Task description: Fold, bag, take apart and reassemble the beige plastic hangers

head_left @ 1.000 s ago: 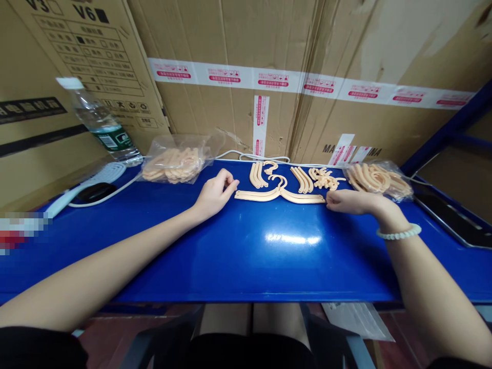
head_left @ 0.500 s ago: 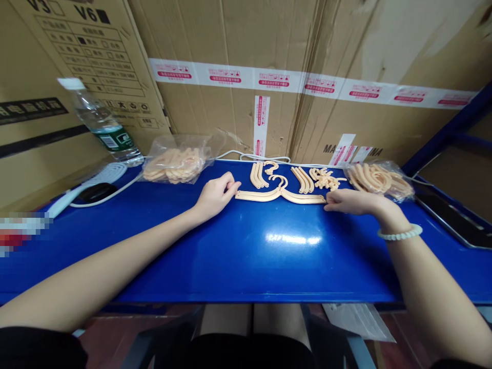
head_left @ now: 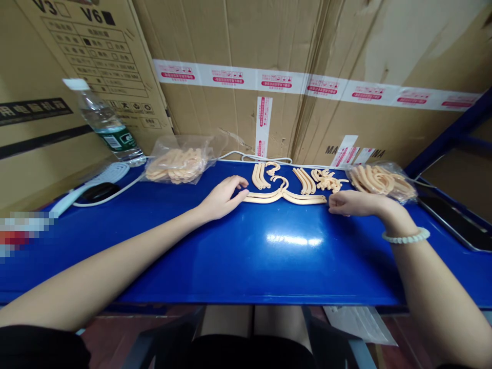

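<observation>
A beige plastic clothes hanger [head_left: 264, 198] lies spread on the table, its hook pointing away from me and its two arms reaching left and right. At its left end is my left hand [head_left: 225, 197], thumb and fingers apart; the thumb tip overlaps the arm's end, and I cannot tell if it touches. My right hand [head_left: 349, 202] rests curled just beyond the right end, with nothing visible in it. Behind the hanger lie loose curved hanger arms [head_left: 260, 176], a loose hook [head_left: 273, 166], more hanger arms [head_left: 305, 181] and a heap of small hooks [head_left: 328, 180].
Clear bags of beige pieces stand on the left [head_left: 179, 165] and right [head_left: 380, 180]. Further left are a water bottle [head_left: 115, 134], a pale brush [head_left: 103, 174] and a black oval object [head_left: 100, 192]. A phone [head_left: 457, 220] lies far right. Cardboard boxes [head_left: 230, 36] wall the back.
My left hand has opened from a pinch at the hanger's left end and moved slightly right over it. My right hand has come slightly away from the right end. The view shifted a little.
</observation>
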